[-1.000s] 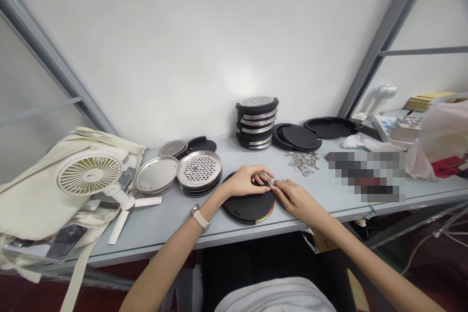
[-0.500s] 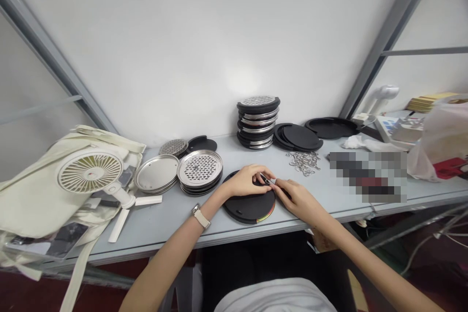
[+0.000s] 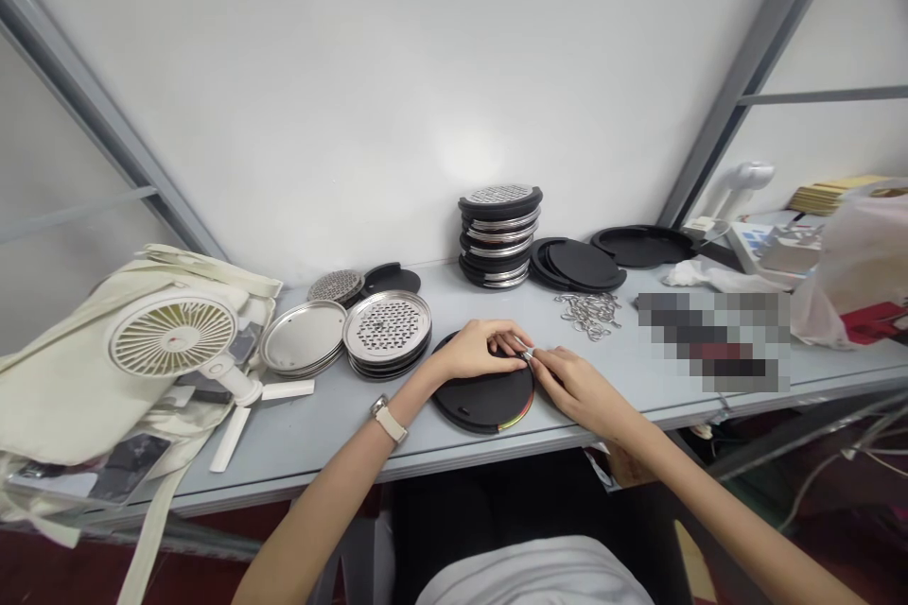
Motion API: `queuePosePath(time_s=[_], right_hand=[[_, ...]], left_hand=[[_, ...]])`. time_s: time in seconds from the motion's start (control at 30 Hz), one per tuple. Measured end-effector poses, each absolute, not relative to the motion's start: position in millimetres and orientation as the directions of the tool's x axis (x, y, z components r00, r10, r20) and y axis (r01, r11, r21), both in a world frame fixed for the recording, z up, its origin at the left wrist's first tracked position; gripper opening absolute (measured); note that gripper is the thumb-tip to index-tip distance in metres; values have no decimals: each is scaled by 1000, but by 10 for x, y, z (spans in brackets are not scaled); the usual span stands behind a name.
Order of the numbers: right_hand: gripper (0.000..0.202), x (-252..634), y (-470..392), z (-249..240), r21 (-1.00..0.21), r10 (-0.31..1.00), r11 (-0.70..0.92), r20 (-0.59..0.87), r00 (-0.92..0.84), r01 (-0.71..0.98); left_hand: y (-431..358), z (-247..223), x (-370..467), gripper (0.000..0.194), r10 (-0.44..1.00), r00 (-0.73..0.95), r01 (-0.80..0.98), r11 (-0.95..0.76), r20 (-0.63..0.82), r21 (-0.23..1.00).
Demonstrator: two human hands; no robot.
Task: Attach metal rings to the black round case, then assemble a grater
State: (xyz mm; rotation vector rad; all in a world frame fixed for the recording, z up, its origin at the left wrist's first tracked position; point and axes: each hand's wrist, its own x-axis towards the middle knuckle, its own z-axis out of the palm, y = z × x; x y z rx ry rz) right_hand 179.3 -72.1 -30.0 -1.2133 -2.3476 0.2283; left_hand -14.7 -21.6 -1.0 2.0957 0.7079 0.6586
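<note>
A round black disc (image 3: 486,402) with a coloured strip along its right edge lies flat near the table's front edge. My left hand (image 3: 477,350) is above its far side, with thumb and fingers curled together in a pinch. My right hand (image 3: 578,385) meets it from the right, its fingertips closed. Between both sets of fingertips shows a small silver metal piece (image 3: 527,354), mostly covered, so its kind is unclear. Behind my right hand is a loose pile of small metal rings or clips (image 3: 590,315).
Left of the disc stand stacked perforated metal discs (image 3: 388,326) and plain metal discs (image 3: 304,336). A tall stack of black and metal discs (image 3: 499,236) is at the back. Black discs (image 3: 585,265) lie to its right. A white fan (image 3: 174,337) rests on a cream bag (image 3: 57,378).
My fingertips have shifted slightly at the disc's far right edge, and more of the silver piece shows between them. The disc and the stacks stay put.
</note>
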Motion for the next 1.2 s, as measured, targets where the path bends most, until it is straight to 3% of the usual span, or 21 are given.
queuePosePath(time_s=[0.37, 0.63, 1.2], right_hand=[[40, 1759, -643, -344, -283, 826, 550, 319, -464, 785], [47, 1747, -663, -255, -346, 843, 535, 278, -461, 770], [34, 1774, -675, -344, -305, 817, 567, 326, -476, 765]], left_hand=[[-210, -14, -145, 32, 672, 691, 255, -572, 267, 780], [-218, -13, -143, 28, 677, 695, 273, -559, 241, 783], [-220, -19, -160, 31, 689, 693, 246, -503, 213, 829]])
